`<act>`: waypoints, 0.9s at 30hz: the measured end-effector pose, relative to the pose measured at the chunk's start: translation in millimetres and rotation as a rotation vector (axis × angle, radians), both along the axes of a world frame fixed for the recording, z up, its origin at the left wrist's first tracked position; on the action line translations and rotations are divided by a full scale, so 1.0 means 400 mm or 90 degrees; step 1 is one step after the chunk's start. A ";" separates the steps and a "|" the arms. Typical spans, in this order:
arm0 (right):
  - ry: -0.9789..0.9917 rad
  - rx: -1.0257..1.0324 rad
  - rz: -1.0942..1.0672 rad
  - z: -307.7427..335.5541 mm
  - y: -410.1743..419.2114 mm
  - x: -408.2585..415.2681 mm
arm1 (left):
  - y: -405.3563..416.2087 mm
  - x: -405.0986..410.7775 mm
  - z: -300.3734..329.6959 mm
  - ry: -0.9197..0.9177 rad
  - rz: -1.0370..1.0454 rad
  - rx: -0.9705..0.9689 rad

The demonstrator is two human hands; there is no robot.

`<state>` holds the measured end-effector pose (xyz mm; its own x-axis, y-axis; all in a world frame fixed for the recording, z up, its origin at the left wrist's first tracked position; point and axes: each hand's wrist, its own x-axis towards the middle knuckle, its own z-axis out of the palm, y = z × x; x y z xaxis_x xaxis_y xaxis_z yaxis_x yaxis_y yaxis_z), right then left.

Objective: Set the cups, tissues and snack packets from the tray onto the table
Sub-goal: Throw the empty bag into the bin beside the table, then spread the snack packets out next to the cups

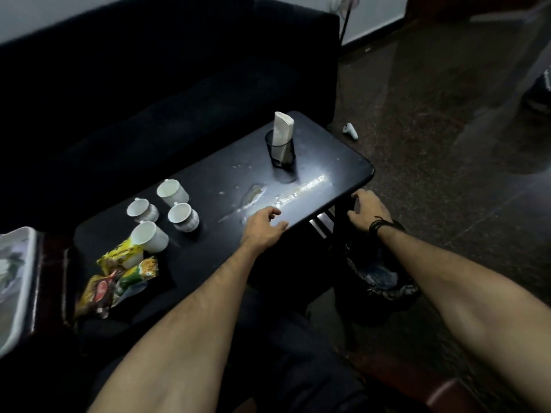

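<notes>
Two bare forearms reaching forward from the bottom edge. Left hand point(264, 226) flat on the near edge of the table point(328, 162), fingers loosely spread, holding nothing. Right hand point(369, 211) just past the table's right corner, fingers curled and apart, empty, dark cords around the wrist. Below the right forearm, a bin point(378, 290) with a dark liner, standing on the floor beside the table.

At the far left, part of a pale tray point(18, 281), on a separate dark surface beside the table. On the table's left end, snack packets point(119, 278) in a loose pile, yellow, green and brown. Just behind them, four white cups point(162, 214) close together, the nearest one touching the packets. Farther right, well apart from the cups, white tissues point(283, 128) standing upright in a dark mesh holder point(281, 153). Pale scuffed patches on the tabletop between holder and left hand.

Behind the table, a dark sofa point(149, 93). On the floor past the far corner, a small white object point(350, 131), too small to tell.
</notes>
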<state>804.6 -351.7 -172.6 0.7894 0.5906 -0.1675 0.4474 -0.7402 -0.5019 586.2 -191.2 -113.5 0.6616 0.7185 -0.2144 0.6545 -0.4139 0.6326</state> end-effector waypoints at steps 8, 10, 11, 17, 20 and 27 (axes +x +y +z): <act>-0.052 0.065 0.233 0.133 0.248 -0.279 | 0.126 -0.322 0.081 -0.026 0.171 0.059; -0.053 0.073 0.301 0.150 0.323 -0.369 | 0.154 -0.413 0.087 -0.035 0.234 0.073; -0.053 0.076 0.332 0.157 0.359 -0.413 | 0.166 -0.456 0.087 -0.043 0.272 0.079; -0.046 0.111 0.478 0.182 0.532 -0.663 | 0.223 -0.672 0.063 -0.013 0.520 0.143; -0.024 0.115 0.558 0.175 0.598 -0.774 | 0.249 -0.746 0.027 -0.009 0.615 0.118; -0.065 0.105 0.670 0.127 0.748 -0.964 | 0.342 -0.833 -0.082 0.044 0.651 0.025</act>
